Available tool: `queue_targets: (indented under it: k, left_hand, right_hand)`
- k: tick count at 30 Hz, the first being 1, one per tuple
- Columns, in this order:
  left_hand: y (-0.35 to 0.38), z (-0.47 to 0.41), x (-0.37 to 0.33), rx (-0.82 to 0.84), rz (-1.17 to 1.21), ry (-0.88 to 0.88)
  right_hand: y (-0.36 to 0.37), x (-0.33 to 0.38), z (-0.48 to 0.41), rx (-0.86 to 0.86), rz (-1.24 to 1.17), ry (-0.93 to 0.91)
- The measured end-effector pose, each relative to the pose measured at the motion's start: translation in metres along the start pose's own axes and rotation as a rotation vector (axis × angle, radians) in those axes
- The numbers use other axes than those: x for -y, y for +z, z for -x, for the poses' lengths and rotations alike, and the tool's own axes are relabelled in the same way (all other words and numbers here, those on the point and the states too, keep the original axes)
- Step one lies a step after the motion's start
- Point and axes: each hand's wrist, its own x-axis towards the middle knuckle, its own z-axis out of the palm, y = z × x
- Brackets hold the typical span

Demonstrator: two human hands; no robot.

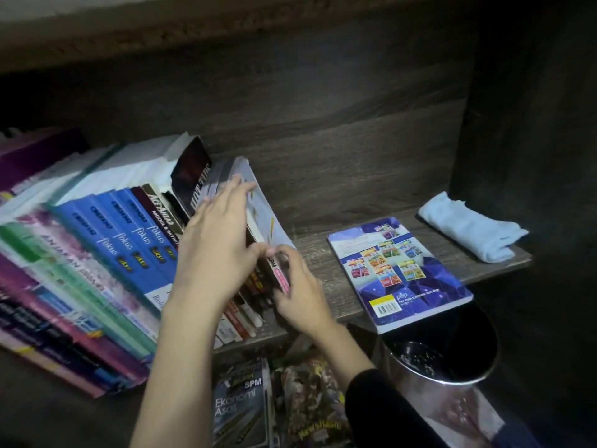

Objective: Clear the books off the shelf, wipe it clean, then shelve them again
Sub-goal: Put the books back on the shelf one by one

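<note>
A row of books leans leftward on the dark wooden shelf (326,263): several blue "fokus" books (129,244), green and purple ones further left. At the row's right end stands a thin grey-covered book (268,218) with a pink spine. My left hand (219,244) lies flat against the tops of the books beside it, fingers spread. My right hand (297,292) pinches the thin book's spine at its lower end. A blue book (397,270) lies flat, back cover up, on the shelf's right part. A folded pale-blue cloth (468,231) rests at the far right.
Below the shelf's front edge stands a shiny metal bin (445,363) with a dark inside. More books lie lower down, one marked "Ekonomi Asas" (242,405). The shelf's dark side wall (517,124) rises on the right.
</note>
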Motion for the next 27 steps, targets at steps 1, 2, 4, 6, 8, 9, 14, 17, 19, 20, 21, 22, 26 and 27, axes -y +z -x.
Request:
queue_targets:
  k: [1,2,4,6,8,9,14,17,19,20,21,22,26,27]
  left_hand:
    - [0.000,-0.001,0.000,0.002,-0.003,-0.013]
    - [0.000,-0.002,0.000,0.003,0.001,-0.027]
    - [0.002,-0.002,-0.001,0.000,0.016,-0.054]
    - [0.004,-0.004,-0.001,-0.019,0.018,-0.079]
    - [0.007,-0.005,-0.001,-0.049,0.002,-0.094]
    - [0.009,-0.006,-0.002,-0.067,-0.013,-0.095]
    - [0.016,-0.007,-0.003,-0.124,-0.079,-0.094]
    - [0.020,-0.008,-0.003,-0.158,-0.117,-0.090]
    - [0.023,-0.008,-0.004,-0.187,-0.155,-0.085]
    - [0.024,-0.008,-0.004,-0.191,-0.169,-0.090]
    - [0.024,-0.008,-0.004,-0.193,-0.178,-0.092]
    - [0.025,-0.008,-0.005,-0.195,-0.186,-0.090]
    - [0.028,-0.009,-0.004,-0.199,-0.216,-0.091]
    - [0.028,-0.009,-0.004,-0.202,-0.219,-0.090]
  right_hand:
    - [-0.009,-0.002,-0.004,0.091,-0.075,0.041]
    - [-0.017,-0.006,-0.008,0.192,-0.161,0.085]
    - [-0.031,-0.011,-0.010,0.356,-0.256,0.161]
    - [-0.034,-0.016,-0.010,0.388,-0.252,0.205]
    - [-0.030,-0.020,-0.009,0.326,-0.251,0.213]
    - [-0.028,-0.022,-0.009,0.295,-0.236,0.216]
    - [-0.020,-0.028,-0.011,0.203,-0.165,0.210]
    - [-0.017,-0.027,-0.012,0.171,-0.097,0.209]
    - [-0.013,-0.028,-0.013,0.138,-0.046,0.200]
    - [-0.012,-0.029,-0.013,0.128,-0.030,0.199]
    - [-0.011,-0.028,-0.013,0.123,-0.017,0.198]
    - [-0.012,-0.027,-0.013,0.122,0.002,0.200]
    - [-0.017,-0.020,-0.010,0.125,0.157,0.185]
    - [-0.017,-0.018,-0.009,0.127,0.186,0.179]
